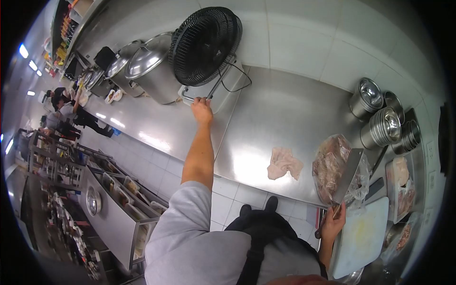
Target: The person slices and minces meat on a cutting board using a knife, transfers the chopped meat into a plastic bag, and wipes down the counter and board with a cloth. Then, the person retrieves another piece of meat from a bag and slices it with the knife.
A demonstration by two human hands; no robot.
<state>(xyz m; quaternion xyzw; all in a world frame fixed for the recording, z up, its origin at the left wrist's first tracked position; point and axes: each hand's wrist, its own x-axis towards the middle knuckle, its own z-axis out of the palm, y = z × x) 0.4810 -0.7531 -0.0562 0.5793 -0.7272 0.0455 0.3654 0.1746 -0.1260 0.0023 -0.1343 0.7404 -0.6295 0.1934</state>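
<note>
My left hand (202, 112) reaches far forward, its fingers closed over the tubular base of a black fan (202, 50). The fan leans at the back of the steel counter, on or against a white plastic container (227, 88). My right hand (334, 222) grips a cleaver (348, 176) by its handle, with the broad blade upright. Beside the blade lies a clear plastic bag of raw meat (331, 166). A pale, thin piece of raw meat or skin (284, 164) rests flat on the counter (266, 114), away from both hands.
Large lidded steel pots (152, 71) stand left of the fan. Stacked steel containers (380, 126) occupy the far right corner. A white cutting board (361, 237) lies to my right, near a tray of bagged meat (400, 185). Other people (71, 111) stand at the far left.
</note>
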